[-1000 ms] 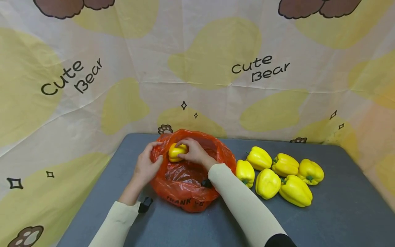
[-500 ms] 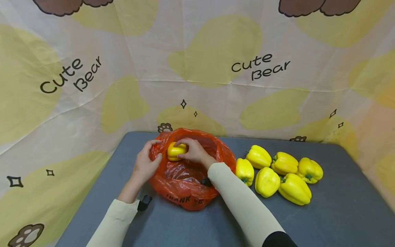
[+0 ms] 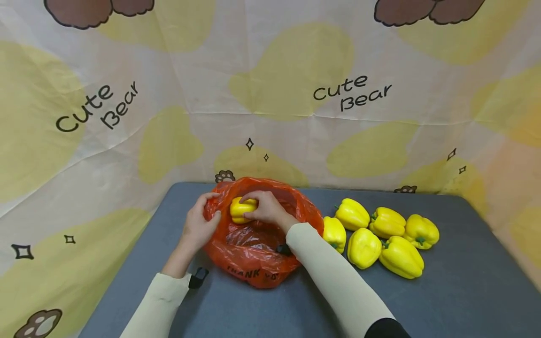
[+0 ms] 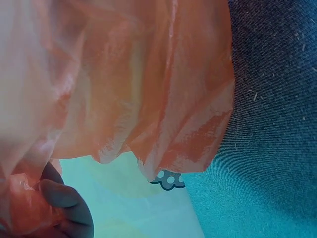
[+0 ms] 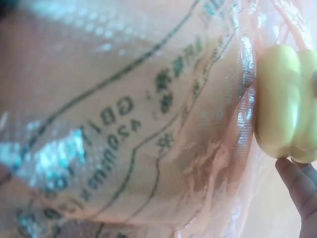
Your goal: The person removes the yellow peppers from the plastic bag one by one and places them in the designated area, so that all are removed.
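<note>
A red plastic bag point(image 3: 264, 277) stands with its mouth spread on the table. My left hand point(image 3: 197, 225) grips the bag's left rim; in the left wrist view its curled fingers point(image 4: 69, 203) have the film gathered in them. Inside the mouth, near that rim, my right hand point(image 3: 266, 207) holds a yellow bell pepper point(image 3: 238, 210) between thumb and fingers. The right wrist view has this pepper point(image 5: 280, 101) at its right edge, with fingertips touching its lower end. Printed film fills most of that view. What lies deeper in the bag is hard to make out.
Several yellow bell peppers point(image 3: 364, 249) lie in a cluster right of the bag, the nearest one partly behind the bag's edge. They rest on a grey table point(image 3: 460, 263). A patterned cloth point(image 3: 291, 70) hangs behind the table's back edge.
The head view shifts slightly. Both hands, the bag and the held pepper stay practically where they were.
</note>
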Motion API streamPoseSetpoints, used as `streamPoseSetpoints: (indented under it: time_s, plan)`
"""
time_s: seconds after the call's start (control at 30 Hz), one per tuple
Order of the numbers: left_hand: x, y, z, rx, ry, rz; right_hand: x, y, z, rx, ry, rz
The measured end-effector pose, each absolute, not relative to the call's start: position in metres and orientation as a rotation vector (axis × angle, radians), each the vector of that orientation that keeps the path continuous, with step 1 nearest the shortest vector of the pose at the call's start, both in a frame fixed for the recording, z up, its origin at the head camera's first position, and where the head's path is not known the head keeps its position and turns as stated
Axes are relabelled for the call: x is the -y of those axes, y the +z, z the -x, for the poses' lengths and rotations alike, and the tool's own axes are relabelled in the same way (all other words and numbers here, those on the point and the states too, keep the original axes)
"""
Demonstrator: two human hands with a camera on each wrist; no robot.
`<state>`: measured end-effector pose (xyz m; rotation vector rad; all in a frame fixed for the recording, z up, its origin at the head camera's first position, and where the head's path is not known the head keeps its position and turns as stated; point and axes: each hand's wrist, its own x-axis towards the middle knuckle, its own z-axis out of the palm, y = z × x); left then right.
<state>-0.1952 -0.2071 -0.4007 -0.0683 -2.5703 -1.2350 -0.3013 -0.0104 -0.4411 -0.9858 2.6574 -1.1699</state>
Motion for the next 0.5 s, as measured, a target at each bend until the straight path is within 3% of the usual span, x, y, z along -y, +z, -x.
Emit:
streamPoseSetpoints:
  time_s: [0.5]
  plan:
    - [0.208, -0.408, 0.200, 2.571, -1.237, 0.059, -0.001, -0.419, 0.288, -2.713, -1.169, 1.017]
